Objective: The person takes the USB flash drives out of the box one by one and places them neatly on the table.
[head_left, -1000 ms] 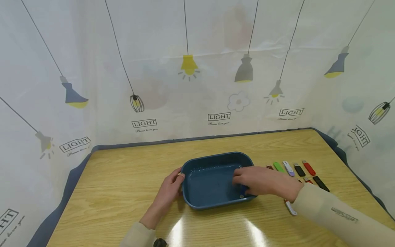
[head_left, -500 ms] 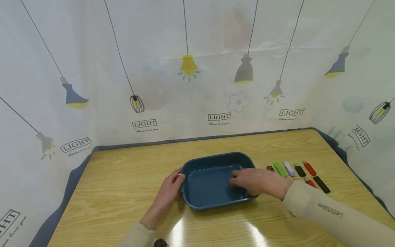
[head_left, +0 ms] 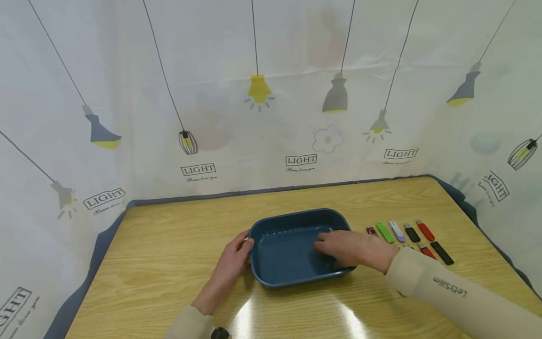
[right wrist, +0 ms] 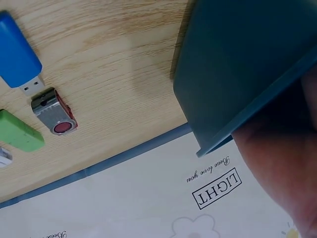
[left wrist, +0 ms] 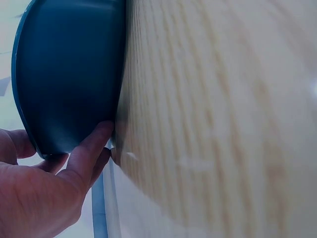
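Observation:
My left hand (head_left: 233,256) grips the left end of a dark blue tray (head_left: 283,259), thumb on the rim and fingers beneath. In the left wrist view, its fingertips press the outer wall of the tray (left wrist: 69,74). My right hand (head_left: 347,247) reaches over the right rim with curled fingers, low inside the tray. The fingertips are hidden, and I cannot tell whether they hold anything. To the right of the tray lie USB sticks: a green one (head_left: 385,232), a white and purple one (head_left: 397,231) and a red one (head_left: 425,230) among several.
Close to the tray's outer wall, the right wrist view shows a blue USB stick (right wrist: 19,49) and a silver and red swivel one (right wrist: 54,113). A long black stick (head_left: 442,253) lies farthest right on the wooden table (head_left: 178,245). A lamp-printed cloth (head_left: 254,141) hangs behind.
My right hand has shifted slightly left within the tray. The blue USB stick seen beneath it a second ago is now hidden. My left hand stays in place.

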`<state>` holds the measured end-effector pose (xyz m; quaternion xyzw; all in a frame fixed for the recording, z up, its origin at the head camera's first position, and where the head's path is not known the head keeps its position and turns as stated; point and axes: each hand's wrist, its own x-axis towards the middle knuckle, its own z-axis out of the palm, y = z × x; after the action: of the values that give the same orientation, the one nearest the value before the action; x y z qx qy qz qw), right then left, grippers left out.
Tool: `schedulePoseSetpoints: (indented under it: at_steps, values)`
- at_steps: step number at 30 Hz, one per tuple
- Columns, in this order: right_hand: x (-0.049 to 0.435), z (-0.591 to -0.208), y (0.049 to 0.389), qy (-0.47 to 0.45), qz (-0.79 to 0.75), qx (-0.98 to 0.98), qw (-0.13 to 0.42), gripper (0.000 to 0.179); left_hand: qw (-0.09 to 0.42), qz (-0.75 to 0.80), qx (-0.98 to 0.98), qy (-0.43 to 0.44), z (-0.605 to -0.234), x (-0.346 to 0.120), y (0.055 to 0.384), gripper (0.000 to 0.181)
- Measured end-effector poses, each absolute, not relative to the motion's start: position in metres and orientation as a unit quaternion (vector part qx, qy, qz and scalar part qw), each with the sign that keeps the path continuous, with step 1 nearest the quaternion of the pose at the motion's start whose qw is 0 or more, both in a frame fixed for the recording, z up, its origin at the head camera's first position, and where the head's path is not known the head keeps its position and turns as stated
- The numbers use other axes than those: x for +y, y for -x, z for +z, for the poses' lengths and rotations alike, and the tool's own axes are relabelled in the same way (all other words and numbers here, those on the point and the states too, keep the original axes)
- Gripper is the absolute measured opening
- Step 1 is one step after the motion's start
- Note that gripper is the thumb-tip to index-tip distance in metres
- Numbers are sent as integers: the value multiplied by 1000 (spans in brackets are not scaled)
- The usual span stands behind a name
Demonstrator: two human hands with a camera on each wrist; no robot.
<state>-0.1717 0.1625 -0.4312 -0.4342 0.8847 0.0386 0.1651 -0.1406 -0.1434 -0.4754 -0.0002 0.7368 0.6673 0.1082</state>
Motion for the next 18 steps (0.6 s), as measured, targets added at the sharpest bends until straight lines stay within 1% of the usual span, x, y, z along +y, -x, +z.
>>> schedulePoseSetpoints:
  at_steps: [3, 8, 15, 18]
  values:
    - [162, -432, 172, 427, 38, 887, 174, 28, 108, 667, 737, 3, -474, -143, 140, 47]
    - [161, -430, 172, 408, 17, 892, 194, 14, 110, 664, 740, 1, -475, -144, 140, 47]
    - [163, -429, 171, 400, -28, 894, 200, 14, 110, 661, 742, -1, -475, -144, 140, 48]
    - [166, -429, 171, 407, -47, 893, 186, 13, 111, 658, 745, -1, -475, -144, 140, 48]
